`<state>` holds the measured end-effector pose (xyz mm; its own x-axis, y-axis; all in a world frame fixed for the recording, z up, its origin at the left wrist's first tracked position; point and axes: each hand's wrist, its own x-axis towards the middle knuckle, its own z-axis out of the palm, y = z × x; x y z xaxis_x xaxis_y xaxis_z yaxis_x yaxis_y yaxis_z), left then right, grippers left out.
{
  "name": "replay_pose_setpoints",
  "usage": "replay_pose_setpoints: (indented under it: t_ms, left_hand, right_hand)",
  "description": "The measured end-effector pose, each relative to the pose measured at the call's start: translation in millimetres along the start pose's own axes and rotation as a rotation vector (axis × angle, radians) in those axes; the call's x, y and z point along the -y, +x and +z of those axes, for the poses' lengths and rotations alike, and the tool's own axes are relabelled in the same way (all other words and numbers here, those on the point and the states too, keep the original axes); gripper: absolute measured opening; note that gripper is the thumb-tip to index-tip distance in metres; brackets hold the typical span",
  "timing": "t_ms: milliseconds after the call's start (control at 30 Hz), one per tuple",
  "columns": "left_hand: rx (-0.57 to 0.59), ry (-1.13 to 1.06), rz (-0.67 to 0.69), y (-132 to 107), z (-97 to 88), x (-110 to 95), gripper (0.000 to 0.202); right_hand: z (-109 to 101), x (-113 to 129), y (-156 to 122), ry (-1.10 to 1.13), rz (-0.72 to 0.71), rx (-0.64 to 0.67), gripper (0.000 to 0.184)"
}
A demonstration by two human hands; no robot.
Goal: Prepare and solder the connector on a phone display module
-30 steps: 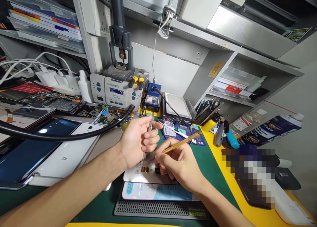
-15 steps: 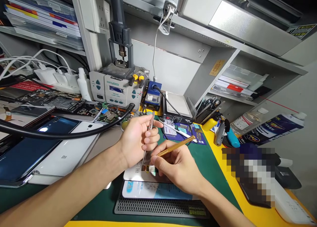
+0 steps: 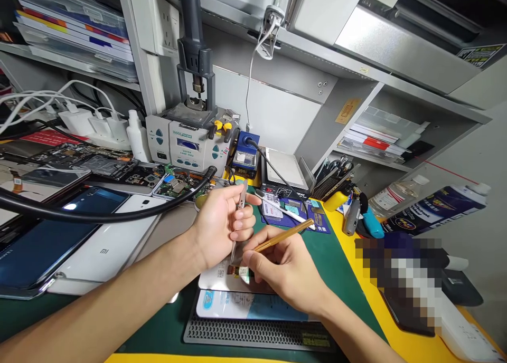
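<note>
On the smooth green mat [image 3: 158, 321], a flat white plate [image 3: 209, 282] with a square code is lying on a shiny blue-and-white pad [image 3: 222, 305], and a grey pad full of little holes [image 3: 237, 330] is resting under both. A small brown-and-gold ribbon piece [image 3: 235, 271] is lying on the plate. The left hand [image 3: 222, 220] is pinching thin silver metal tweezers [image 3: 243, 195], which are pointing down at the ribbon piece (I cannot tell if they are touching it). The right hand [image 3: 289, 265] is pinching a thin gold stick, round like a pen [image 3: 283, 235], and its fingers are hiding the low end. Off to the left, a shiny white phone [image 3: 114, 241] is showing "mi". Farther back, a grey box with buttons [image 3: 176, 153] is showing LEAD FREE in tiny letters, and a little blue box [image 3: 244, 157] is showing 350.
</note>
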<state>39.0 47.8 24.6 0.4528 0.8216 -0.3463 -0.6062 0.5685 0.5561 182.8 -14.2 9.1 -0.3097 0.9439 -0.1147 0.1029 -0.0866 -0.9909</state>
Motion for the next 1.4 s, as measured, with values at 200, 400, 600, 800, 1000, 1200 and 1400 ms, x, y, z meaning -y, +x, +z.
replay_pose_setpoints:
  t_ms: [200, 400, 600, 800, 1000, 1200, 1400]
  left_hand:
    - [-0.006, -0.002, -0.006, -1.3, 0.3, 0.5, 0.037]
    - [0.042, -0.029, -0.029, 1.8, -2.8, -1.3, 0.042]
    - [0.187, -0.066, -0.069, 0.0, -5.3, -4.8, 0.051]
    - [0.211, -0.074, -0.104, -2.0, -4.9, -5.1, 0.051]
    - [0.266, -0.098, -0.149, -2.1, -6.4, -6.3, 0.051]
    - [0.258, -0.092, -0.171, -2.1, -4.7, -7.9, 0.050]
    - [0.253, -0.099, -0.172, -1.6, -6.4, -6.9, 0.049]
  right_hand:
    - [0.1, 0.1, -1.6, -0.047, -0.016, -0.020, 0.014]
    - [-2.4, 3.2, 0.6, -0.010, -0.008, -0.032, 0.015]
    - [-6.7, 7.6, 1.4, 0.058, -0.016, -0.029, 0.024]
    - [-6.0, 6.4, 1.3, 0.078, -0.023, -0.018, 0.028]
    - [-5.2, 5.2, 1.0, 0.093, -0.015, -0.023, 0.024]
    - [-3.2, 7.5, 0.5, 0.089, -0.018, -0.035, 0.021]
    - [-1.6, 6.4, -1.3, 0.092, -0.010, -0.004, 0.019]
